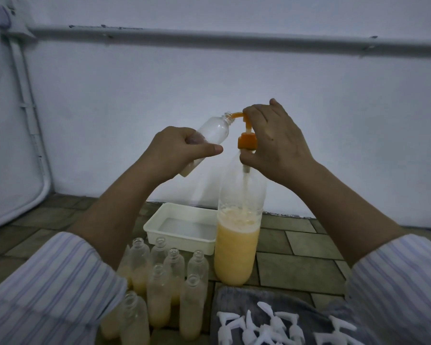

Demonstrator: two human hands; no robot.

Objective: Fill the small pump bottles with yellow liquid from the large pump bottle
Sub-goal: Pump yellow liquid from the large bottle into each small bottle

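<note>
Tiled floor below, the left hand (pixel 177 148) grasps a light, thin-walled small bottle (pixel 209 135) mid-body, its mouth tilted at the spout. Beside it, the right hand (pixel 271 138) clasps the heavier large bottle's (pixel 237 245) orange pump (pixel 245 138).

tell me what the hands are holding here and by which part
The left hand grips a small bottle around its lower body, tilted to the orange spout. The right hand holds the large bottle's orange pump, fingers over its head, thumb under the collar.
</note>
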